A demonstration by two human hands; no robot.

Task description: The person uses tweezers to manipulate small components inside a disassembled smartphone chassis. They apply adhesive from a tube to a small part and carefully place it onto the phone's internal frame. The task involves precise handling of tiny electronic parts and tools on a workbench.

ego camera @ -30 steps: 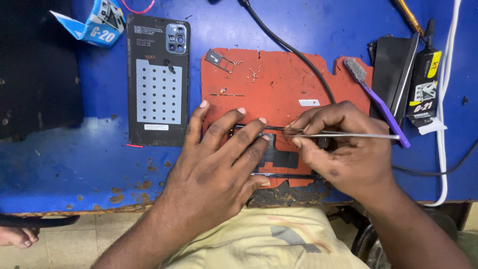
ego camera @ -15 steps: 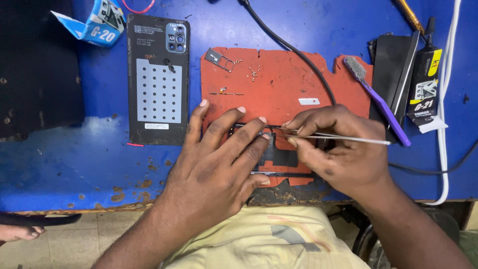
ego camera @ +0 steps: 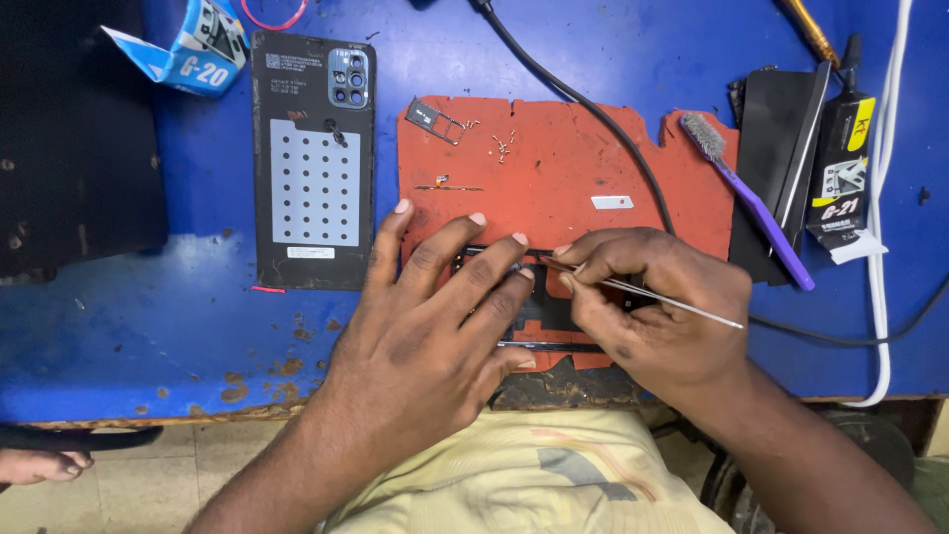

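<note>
Looks like the opened phone (ego camera: 539, 307) on the red mat (ego camera: 554, 178) is being pinned flat by the left hand (ego camera: 435, 326) while thin tweezers (ego camera: 643, 294) are pinched in the right hand (ego camera: 657, 316), so steady tip placement is probably needed next.

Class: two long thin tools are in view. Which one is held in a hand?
The metal tweezers, gripped by the right hand; the purple toothbrush lies untouched on the table.
</note>
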